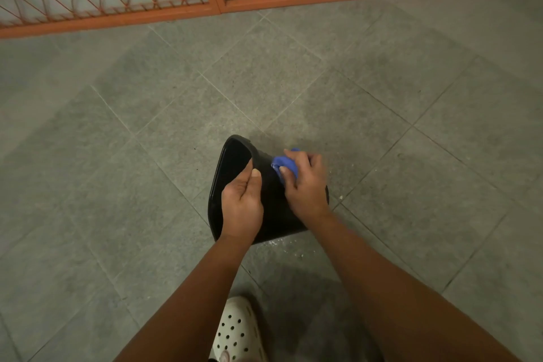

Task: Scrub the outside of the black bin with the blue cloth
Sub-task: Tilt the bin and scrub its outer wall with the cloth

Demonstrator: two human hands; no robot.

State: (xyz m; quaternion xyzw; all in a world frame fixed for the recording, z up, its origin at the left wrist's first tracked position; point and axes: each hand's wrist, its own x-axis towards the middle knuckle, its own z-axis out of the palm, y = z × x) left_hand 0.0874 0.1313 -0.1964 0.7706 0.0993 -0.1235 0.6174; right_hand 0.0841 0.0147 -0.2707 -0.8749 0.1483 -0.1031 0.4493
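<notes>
I see a floor [117, 156] of grey stone tiles laid on the diagonal, with an orange metal grille [217, 6] running across the far edge of the view. On the tiles, just ahead of me, the black bin [271, 200] is tipped over so that its open mouth faces left and slightly away and one outer wall is turned up toward the camera. My left hand [242, 206] grips the bin at the near part of its rim, the thumb lying on the outer wall and the fingers curled over the edge. My right hand [307, 185] is clenched round the blue cloth [283, 163], which is bunched up and pressed against the upturned wall, near its far right side. Pale specks [293, 247] lie scattered on the tiles just beside the bin's near edge. A white perforated clog [238, 329] shows between my forearms at the bottom of the view, well apart from the bin.
</notes>
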